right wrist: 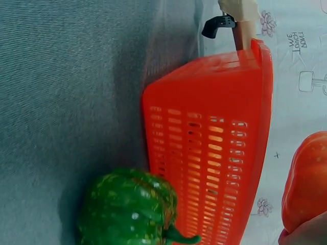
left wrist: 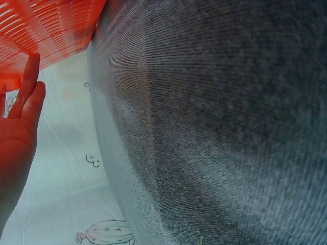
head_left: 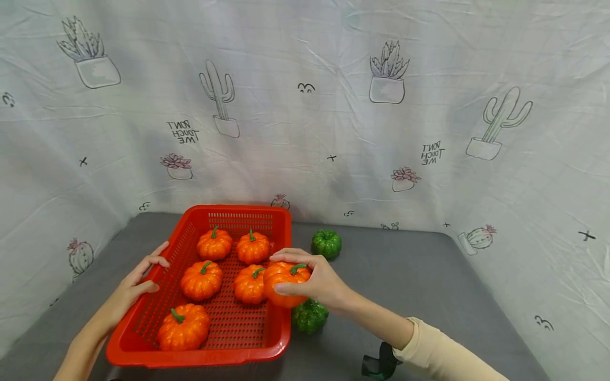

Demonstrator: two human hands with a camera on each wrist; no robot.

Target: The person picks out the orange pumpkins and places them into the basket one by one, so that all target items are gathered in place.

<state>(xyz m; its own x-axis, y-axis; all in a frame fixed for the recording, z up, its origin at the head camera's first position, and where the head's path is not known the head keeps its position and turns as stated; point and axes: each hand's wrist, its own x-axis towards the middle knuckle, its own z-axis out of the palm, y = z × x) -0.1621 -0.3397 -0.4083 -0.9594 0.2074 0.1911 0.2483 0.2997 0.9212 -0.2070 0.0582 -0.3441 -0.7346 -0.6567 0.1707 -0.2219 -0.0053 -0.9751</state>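
My right hand [head_left: 321,278] holds an orange toy pumpkin [head_left: 286,275] with a green stem above the right rim of the red plastic basket [head_left: 281,338]. This pumpkin [right wrist: 309,178] also shows at the right edge of the right wrist view. My left hand [head_left: 131,291] grips the basket's left rim, thumb and a finger over the edge; in the left wrist view other fingers [left wrist: 29,84] lie against the outer wall. Inside the basket sit several orange pumpkins, such as one at the front left [head_left: 185,328] and one at the back left [head_left: 214,244].
Right of the basket, a green pumpkin [head_left: 326,243] stands farther back. Another green pumpkin [head_left: 310,316] sits close by the basket wall, partly hidden below the held one. Grey cloth [head_left: 405,280] covers the table; a printed white curtain [head_left: 310,121] hangs around it.
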